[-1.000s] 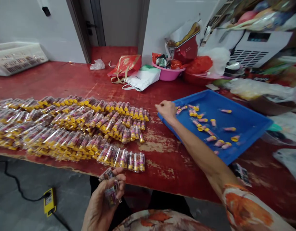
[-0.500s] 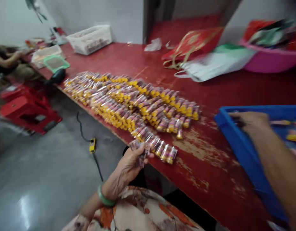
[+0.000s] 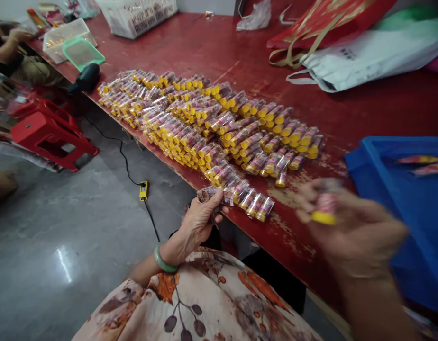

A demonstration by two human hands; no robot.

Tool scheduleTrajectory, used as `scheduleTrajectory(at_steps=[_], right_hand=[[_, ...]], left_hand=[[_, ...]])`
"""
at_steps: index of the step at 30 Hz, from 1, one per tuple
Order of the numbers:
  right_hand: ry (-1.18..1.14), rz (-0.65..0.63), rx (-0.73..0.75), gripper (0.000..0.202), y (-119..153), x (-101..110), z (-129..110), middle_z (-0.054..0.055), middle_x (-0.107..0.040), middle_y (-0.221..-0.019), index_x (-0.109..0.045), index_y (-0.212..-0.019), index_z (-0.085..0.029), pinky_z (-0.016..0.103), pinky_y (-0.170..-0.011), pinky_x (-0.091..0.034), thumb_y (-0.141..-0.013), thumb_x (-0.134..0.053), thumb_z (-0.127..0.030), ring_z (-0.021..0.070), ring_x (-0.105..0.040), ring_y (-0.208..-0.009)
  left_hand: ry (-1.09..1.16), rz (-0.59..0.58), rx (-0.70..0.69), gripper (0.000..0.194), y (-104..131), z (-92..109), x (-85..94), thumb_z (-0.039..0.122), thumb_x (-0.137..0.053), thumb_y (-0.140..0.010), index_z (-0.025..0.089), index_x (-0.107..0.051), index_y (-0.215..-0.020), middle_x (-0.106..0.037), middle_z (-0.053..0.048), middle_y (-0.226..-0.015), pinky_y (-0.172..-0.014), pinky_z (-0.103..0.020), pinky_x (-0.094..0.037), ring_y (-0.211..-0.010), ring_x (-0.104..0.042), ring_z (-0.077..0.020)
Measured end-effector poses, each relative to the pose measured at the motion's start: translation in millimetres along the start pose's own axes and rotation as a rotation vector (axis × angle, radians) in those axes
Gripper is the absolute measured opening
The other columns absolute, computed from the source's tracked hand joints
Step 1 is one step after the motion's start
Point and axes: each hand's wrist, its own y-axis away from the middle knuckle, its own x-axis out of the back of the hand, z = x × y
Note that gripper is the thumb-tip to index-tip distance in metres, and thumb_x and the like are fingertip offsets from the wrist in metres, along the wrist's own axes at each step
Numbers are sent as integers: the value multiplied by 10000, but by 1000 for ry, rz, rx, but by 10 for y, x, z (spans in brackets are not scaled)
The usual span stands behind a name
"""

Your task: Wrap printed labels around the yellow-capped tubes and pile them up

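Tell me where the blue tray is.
In the head view, the blue tray sits on the red table at the right edge, partly cut off, right of the heap of wrapped tubes and partly behind the blurred right hand.

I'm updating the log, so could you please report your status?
Left hand: holding plastic wrappers. Right hand: blurred, holding yellow-ended tube near blue tray. Wrapped tubes piled beyond left hand.

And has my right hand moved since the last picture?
Yes: your right hand came out of the blue tray, toward the wrapped tubes.
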Motion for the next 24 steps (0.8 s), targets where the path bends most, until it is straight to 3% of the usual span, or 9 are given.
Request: scheduleTrajectory(at_steps=[1,3,6,11,16,20,24], right_hand=[[-250,-116,-204,245,101,-256,-97,83,-554,-688,-575,-768,-219,304,-358,-365,-834,-397,-374,183,-497,-511],[-553,-191,-395,160,243,-678,-214,68,-570,-757,-563,-794,-208,246,-347,-306,-742,-499,-346,150,-465,-523],[-731,-100,-569,175,317,-1022,-237,17,-557,-736,-562,-748,-182,174,-365,-238,-639,-665,-271,77,-397,-495],[-645,64,-624,270,275,-1141,-215,-45,-493,-547,-563,-653,-161,174,-370,-272,-526,-792,-225,54,-395,-418],[-688,214,-599,250,287,-1255,-260,-43,-536,-567,-560,-648,-163,186,-378,-298,-523,-776,-182,56,-411,-412],[-740,243,-597,247,333,-1343,-260,-44,-539,-583,-564,-636,-162,194,-397,-319,-523,-784,-168,60,-425,-436],[-750,194,-626,259,360,-1334,-226,-54,-502,-560,-556,-652,-167,195,-407,-314,-541,-788,-189,58,-408,-436]], left_hand=[[-13,7,-21,327,6,-17,6,333,-810,-647,112,-617,-791,-609,-5,-654,-334,-119,-284,-485,-540,-59],[-53,3,-51,325,26,-48,20,350,-803,-656,117,-604,-764,-567,15,-611,-339,-122,-231,-466,-489,-41],[-126,-9,-72,348,63,-80,47,401,-791,-658,125,-590,-720,-498,40,-530,-350,-145,-172,-424,-392,-26],[-164,-55,-89,336,100,-83,90,415,-770,-682,129,-596,-716,-454,53,-502,-373,-175,-129,-414,-311,-21],[-80,-41,-86,316,94,-48,130,327,-806,-653,133,-563,-712,-398,74,-523,-384,-181,-108,-422,-283,-16],[-54,1,-64,335,76,-35,151,325,-808,-645,134,-536,-687,-391,77,-506,-376,-180,-115,-411,-286,-19],[-53,15,-90,343,58,-15,169,326,-813,-629,136,-529,-658,-390,79,-478,-370,-176,-119,-396,-284,-18]])
